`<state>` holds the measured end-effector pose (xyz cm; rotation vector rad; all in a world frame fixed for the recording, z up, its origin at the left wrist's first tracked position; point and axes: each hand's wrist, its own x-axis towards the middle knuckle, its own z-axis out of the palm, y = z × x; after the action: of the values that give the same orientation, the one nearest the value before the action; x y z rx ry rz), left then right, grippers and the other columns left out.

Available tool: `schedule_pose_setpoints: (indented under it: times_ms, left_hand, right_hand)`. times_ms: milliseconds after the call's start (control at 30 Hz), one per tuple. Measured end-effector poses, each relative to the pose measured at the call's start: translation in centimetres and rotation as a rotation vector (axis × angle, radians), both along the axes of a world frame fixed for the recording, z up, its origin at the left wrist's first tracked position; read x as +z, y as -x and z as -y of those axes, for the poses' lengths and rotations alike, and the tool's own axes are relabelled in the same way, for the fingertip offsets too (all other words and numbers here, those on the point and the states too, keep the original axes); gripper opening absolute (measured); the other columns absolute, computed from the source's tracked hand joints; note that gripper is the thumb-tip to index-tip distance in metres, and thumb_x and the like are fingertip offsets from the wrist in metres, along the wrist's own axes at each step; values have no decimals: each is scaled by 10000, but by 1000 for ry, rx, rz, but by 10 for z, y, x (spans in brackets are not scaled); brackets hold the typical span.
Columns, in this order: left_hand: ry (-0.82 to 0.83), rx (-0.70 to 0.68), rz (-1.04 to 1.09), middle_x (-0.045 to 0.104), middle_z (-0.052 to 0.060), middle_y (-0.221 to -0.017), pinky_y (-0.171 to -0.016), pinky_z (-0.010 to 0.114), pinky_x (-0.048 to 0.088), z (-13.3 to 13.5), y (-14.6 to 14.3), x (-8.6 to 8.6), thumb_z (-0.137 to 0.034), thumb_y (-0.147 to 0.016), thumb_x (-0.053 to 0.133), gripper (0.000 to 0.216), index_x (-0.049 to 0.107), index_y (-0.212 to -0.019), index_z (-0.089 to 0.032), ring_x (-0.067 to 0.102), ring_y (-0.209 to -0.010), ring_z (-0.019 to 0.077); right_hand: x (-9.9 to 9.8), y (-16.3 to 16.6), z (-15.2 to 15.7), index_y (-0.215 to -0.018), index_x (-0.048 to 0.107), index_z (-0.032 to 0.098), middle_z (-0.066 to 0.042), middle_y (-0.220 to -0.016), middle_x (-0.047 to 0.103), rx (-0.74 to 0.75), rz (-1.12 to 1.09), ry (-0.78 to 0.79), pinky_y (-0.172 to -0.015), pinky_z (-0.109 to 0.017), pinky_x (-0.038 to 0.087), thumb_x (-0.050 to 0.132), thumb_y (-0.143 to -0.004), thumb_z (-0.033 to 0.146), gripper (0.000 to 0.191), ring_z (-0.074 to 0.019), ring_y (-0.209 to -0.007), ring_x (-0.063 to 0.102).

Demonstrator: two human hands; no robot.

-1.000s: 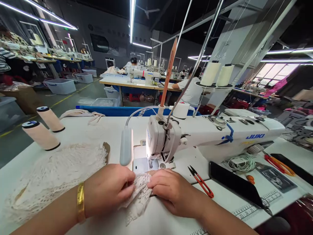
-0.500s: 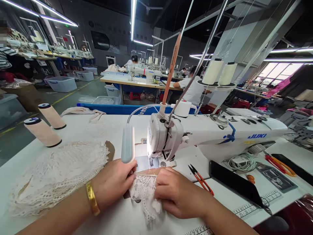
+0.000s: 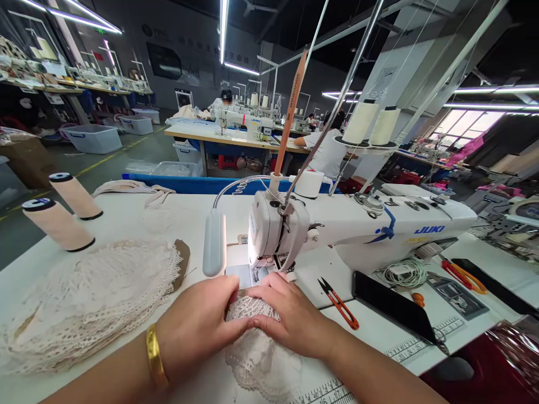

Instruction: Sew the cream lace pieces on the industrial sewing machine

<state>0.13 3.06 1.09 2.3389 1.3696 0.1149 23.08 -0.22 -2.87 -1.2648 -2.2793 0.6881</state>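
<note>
Cream lace fabric [image 3: 265, 359] lies in front of the sewing machine [image 3: 278, 230], its upper edge close to the presser foot. My left hand [image 3: 204, 311], with a gold bangle at the wrist, grips the left side of the lace, thumb on top. From the right, my right hand [image 3: 290, 314] holds the same lace, its fingers reaching toward the needle area and its thumb meeting the left thumb. The fingertips near the foot are partly hidden. A big pile of similar lace pieces [image 3: 96, 297] rests left of my left forearm.
Two peach thread cones [image 3: 59, 224] stand at the back left. A lamp [image 3: 214, 244] hangs beside the machine head. Orange-handled thread snips [image 3: 340, 306], a black phone [image 3: 393, 308], a coiled white cable [image 3: 405, 272] and scissors [image 3: 467, 278] lie to the right. Ruler tape runs along the table's front.
The lace has been spread and turned, with more of it showing below my hands. My right hand has shifted forward, its fingers extending toward the foot, and the two thumbs have come together.
</note>
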Motion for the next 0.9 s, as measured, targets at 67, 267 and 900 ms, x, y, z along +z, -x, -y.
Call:
schedule_pose_setpoints:
  times_ms: [67,267,900]
  left_hand:
    - [-76,-73,-52,663,61,-836,-644,338,363,4,-2,-7,-415,-889,508,226,451,-757,-240,603,-741,249]
    - [-55,-93,64,629,64,-865,-695,352,406,-2,0,-14,-351,-991,312,275,441,-778,-234,587,-769,236]
    - [-197,-178,368,570,12,-778,-624,287,390,0,-2,-25,-303,-1070,373,333,417,-751,-220,519,-694,173]
  right_hand:
    - [-1,1,0,-1352,656,262,-67,-1198,683,9,7,-12,-1029,-450,466,761,-994,298,375,-271,-1121,602]
    - [4,-6,-2,-1288,669,268,21,-931,650,-11,-14,51,-960,-401,456,806,-936,210,382,-221,-926,607]
    - [1,-9,-2,-1006,614,234,8,-902,605,-79,-58,50,-833,-347,447,718,-928,208,132,-203,-848,555]
